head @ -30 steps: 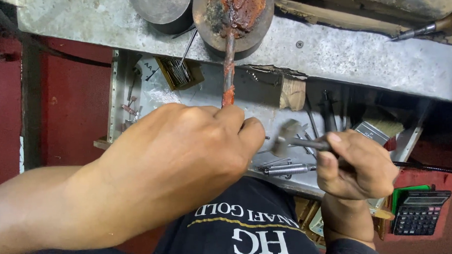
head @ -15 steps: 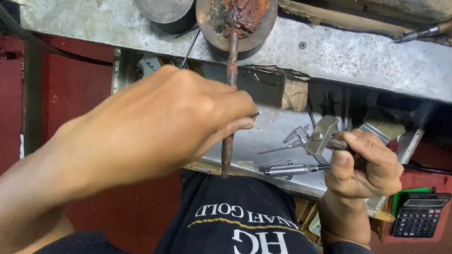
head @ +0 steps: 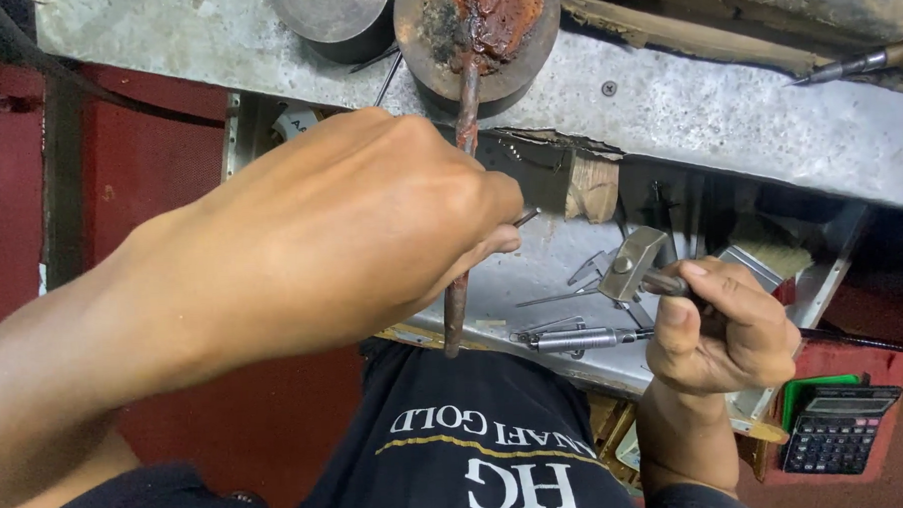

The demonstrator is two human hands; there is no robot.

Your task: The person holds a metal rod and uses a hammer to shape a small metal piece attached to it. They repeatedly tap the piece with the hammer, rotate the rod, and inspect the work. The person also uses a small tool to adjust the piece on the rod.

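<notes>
My left hand (head: 351, 237) fills the middle of the view, fingers closed around a long rusty rod (head: 456, 309). The rod's upper end rests on a round metal block (head: 424, 40) capped with reddish-brown lumpy material. A thin metal tip (head: 525, 217) pokes out beside my fingertips. My right hand (head: 725, 340) is lower right, gripping the handle of a small steel hammer (head: 632, 263), whose head points up and left, apart from the rod.
A scuffed metal bench top (head: 717, 115) runs across the top, with a second round block (head: 328, 13) and a pointed tool (head: 855, 65). Below it an open drawer (head: 557, 265) holds small tools, a cylindrical metal tool (head: 575, 340) and a brush (head: 772, 258). A calculator (head: 838, 426) lies lower right.
My left hand has slid up the rod toward the bench, so the rod's lower end now sticks out below it. The hammer has shifted to the right.
</notes>
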